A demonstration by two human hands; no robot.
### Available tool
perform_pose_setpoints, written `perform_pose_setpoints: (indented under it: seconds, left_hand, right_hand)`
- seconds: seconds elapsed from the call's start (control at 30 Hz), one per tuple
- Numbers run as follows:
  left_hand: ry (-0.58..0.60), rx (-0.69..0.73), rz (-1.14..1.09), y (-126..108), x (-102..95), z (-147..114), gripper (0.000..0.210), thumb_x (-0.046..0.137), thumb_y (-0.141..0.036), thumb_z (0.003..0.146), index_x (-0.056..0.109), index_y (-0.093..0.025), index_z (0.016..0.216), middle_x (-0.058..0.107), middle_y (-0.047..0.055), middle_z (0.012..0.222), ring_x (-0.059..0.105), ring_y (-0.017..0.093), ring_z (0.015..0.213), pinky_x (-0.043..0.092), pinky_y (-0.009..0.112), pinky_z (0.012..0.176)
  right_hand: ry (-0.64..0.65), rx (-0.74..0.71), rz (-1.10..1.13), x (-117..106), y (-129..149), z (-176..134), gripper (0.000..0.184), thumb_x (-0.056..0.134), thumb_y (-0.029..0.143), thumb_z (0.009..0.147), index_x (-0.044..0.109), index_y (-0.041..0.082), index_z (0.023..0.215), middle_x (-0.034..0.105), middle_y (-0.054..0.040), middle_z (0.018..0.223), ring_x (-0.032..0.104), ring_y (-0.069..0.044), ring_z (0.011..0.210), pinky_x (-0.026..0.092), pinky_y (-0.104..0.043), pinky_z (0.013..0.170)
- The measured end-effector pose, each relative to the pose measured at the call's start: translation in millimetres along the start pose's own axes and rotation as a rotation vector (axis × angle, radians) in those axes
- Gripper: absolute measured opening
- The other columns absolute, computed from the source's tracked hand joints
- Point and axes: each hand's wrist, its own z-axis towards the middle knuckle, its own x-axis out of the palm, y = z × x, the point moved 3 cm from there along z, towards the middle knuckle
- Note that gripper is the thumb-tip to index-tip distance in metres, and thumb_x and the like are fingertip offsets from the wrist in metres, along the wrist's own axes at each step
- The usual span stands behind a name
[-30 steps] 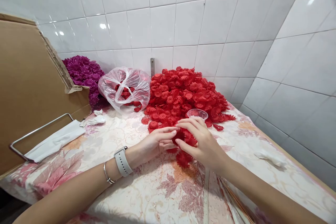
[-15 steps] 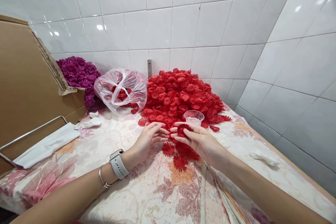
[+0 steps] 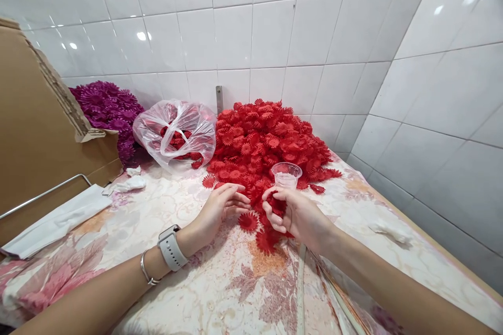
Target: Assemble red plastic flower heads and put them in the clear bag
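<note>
- Red flower pile — a broad, fringed mound on the bench, far middle; the hands partly hide its near edge.
- Right hand: grip closed on the dark red held flower.
- Left hand: grip open, fingers loosely curved, palm mostly hidden.
- Loose flower: flat, round, pointed petals, between the hands.
- Held flower: largely covered by fingers — single or stacked, I cannot tell.

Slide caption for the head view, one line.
Right hand holding a red flower, left hand nearby, before the red pile.
</note>
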Motion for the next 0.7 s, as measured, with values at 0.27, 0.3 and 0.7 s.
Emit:
perform_pose_setpoints:
  seconds: [0.27,0.3,0.7]
  left_hand:
    - [0.016,0.01,-0.008,0.7,-0.6,0.0,0.016,0.055,-0.029,0.076,0.057,-0.014,0.08,0.064,0.004,0.068,0.061,0.013,0.062,0.049,0.025,0.064]
    - [0.015,0.01,-0.004,0.9,-0.7,0.2,0.016,0.055,-0.029,0.076,0.056,-0.014,0.081,0.064,0.005,0.068,0.061,0.014,0.063,0.049,0.025,0.064]
    - [0.078,0.4,0.67,-8.9,6.6,-11.5,0.012,0.051,-0.024,0.08,0.058,-0.019,0.088,0.064,0.002,0.08,0.058,0.014,0.074,0.042,0.024,0.068]
  right_hand:
    - [0.023,-0.125,-0.023,0.8,2.0,3.2,0.018,0.051,0.006,0.059,0.057,0.017,0.071,0.059,-0.0018,0.071,0.049,-0.012,0.062,0.04,-0.026,0.06]
    - [0.028,-0.123,-0.03,0.3,0.6,4.0,0.019,0.052,0.006,0.058,0.058,0.017,0.072,0.06,-0.0021,0.072,0.05,-0.012,0.062,0.041,-0.026,0.061]
    - [-0.041,-0.141,-0.31,-7.5,-7.7,6.1,0.015,0.051,0.016,0.073,0.056,0.015,0.087,0.062,-0.0007,0.069,0.058,-0.01,0.052,0.047,-0.026,0.056]
